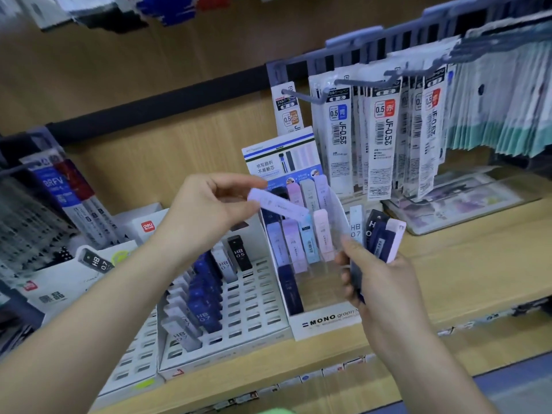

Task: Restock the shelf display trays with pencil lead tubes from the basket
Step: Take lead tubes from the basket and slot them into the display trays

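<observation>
- The wooden shelf [478, 264] runs from left to right under a light wood back panel, with a dark rail higher up.
- Hanging refill packs [382, 138], long clear sleeves marked 0.5 and JF-0.5, fill the far right on grey hooks.
- A white slotted tray [257, 309] sits near the left on the shelf. It holds rows of dark blue, grey and black tubes [206, 297] marked HB 07 and HB 05, and most slots on its right side are bare.
- Just to its right stands the MONO display tray [325, 322], stepped and white-fronted with a printed card at the far end. In it are flat pastel tubes [294, 243] in lilac, pink and pale blue, plus navy ones, standing upright in rows.
- The left hand [206, 210] is raised over the far part of this tray, wrist bent, thumb and fingertips pinching one end of a lilac tube [280, 204]. The tube is flat and tilts down to the right.
- The right hand [385, 285] is at the tray's right side, fingers curled round a bundle of tubes [385, 237] in navy, pale pink and white, fanned upward.
</observation>
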`<action>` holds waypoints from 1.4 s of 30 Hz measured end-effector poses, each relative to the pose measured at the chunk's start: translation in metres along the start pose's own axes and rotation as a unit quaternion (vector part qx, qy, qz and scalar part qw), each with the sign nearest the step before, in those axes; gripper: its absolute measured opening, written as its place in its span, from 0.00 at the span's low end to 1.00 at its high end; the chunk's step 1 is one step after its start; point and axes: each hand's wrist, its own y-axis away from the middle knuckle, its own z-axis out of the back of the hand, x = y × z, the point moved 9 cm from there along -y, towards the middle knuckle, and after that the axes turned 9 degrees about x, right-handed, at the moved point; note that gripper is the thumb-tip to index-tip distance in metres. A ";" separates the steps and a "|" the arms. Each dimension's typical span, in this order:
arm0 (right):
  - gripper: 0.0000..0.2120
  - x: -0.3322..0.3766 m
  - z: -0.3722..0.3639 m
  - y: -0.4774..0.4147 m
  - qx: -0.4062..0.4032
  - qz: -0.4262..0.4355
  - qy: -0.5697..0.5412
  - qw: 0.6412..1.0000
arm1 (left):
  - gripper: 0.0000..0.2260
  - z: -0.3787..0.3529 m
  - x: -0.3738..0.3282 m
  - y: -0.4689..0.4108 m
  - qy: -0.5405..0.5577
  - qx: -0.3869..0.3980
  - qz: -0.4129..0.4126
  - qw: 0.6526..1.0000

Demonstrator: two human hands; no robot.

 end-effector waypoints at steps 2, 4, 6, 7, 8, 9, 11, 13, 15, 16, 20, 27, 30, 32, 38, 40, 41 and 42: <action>0.10 0.002 0.003 -0.001 -0.009 0.001 0.006 1.000 | 0.10 0.001 -0.007 -0.012 -0.025 -0.019 -0.008 0.999; 0.08 0.004 0.003 -0.002 -0.010 0.007 0.015 1.000 | 0.09 -0.001 -0.012 -0.024 -0.051 -0.030 -0.016 0.998; 0.05 0.009 0.002 -0.003 -0.007 0.024 0.040 0.999 | 0.09 -0.007 -0.015 -0.038 -0.096 -0.033 -0.028 0.994; 0.04 0.012 0.001 -0.004 -0.004 0.034 0.050 0.998 | 0.09 -0.010 -0.017 -0.045 -0.117 -0.034 -0.040 0.992; 0.04 0.015 0.001 -0.004 0.000 0.043 0.054 0.998 | 0.09 -0.013 -0.020 -0.051 -0.129 -0.033 -0.052 0.990; 0.04 0.016 0.001 -0.005 0.002 0.048 0.052 0.998 | 0.09 -0.017 -0.021 -0.056 -0.132 -0.031 -0.060 0.989; 0.05 0.017 0.004 -0.006 0.003 0.047 0.041 0.998 | 0.07 -0.027 -0.023 -0.065 -0.145 -0.023 -0.071 0.987; 0.04 0.015 0.008 -0.008 -0.001 0.036 0.031 0.999 | 0.06 -0.037 -0.027 -0.072 -0.178 -0.012 -0.087 0.980; 0.05 0.013 0.013 -0.010 -0.009 0.031 0.024 0.999 | 0.07 -0.046 -0.030 -0.076 -0.207 -0.004 -0.105 0.973; 0.06 0.013 0.015 -0.011 -0.013 0.030 0.024 0.999 | 0.07 -0.050 -0.032 -0.078 -0.226 0.000 -0.112 0.968; 0.08 0.012 0.017 -0.014 -0.015 0.023 0.023 0.999 | 0.10 -0.070 -0.036 -0.083 -0.325 0.028 -0.130 0.936; 0.01 0.012 0.011 -0.017 0.030 0.031 0.026 0.999 | 0.09 -0.095 -0.033 -0.092 -0.458 0.032 -0.169 0.872; 0.05 0.011 0.010 -0.018 0.046 0.025 0.015 0.999 | 0.09 -0.095 -0.031 -0.095 -0.475 0.020 -0.162 0.865; 0.06 0.011 0.009 -0.017 0.052 0.024 0.006 0.998 | 0.08 -0.087 -0.035 -0.091 -0.443 -0.003 -0.156 0.883; 0.02 0.013 0.004 -0.018 0.063 0.037 0.005 0.997 | 0.06 -0.086 -0.026 -0.043 -0.097 0.112 -0.063 0.987; 0.01 0.013 -0.002 -0.017 0.080 0.033 -0.006 0.996 | 0.08 -0.090 -0.023 -0.030 -0.074 0.145 -0.047 0.986; 0.02 0.012 -0.005 -0.015 0.088 0.028 -0.014 0.996 | 0.08 -0.086 -0.021 -0.027 -0.054 0.132 -0.040 0.989; 0.03 0.011 -0.006 -0.015 0.091 0.023 -0.022 0.995 | 0.08 -0.079 -0.020 -0.026 -0.031 0.110 -0.035 0.993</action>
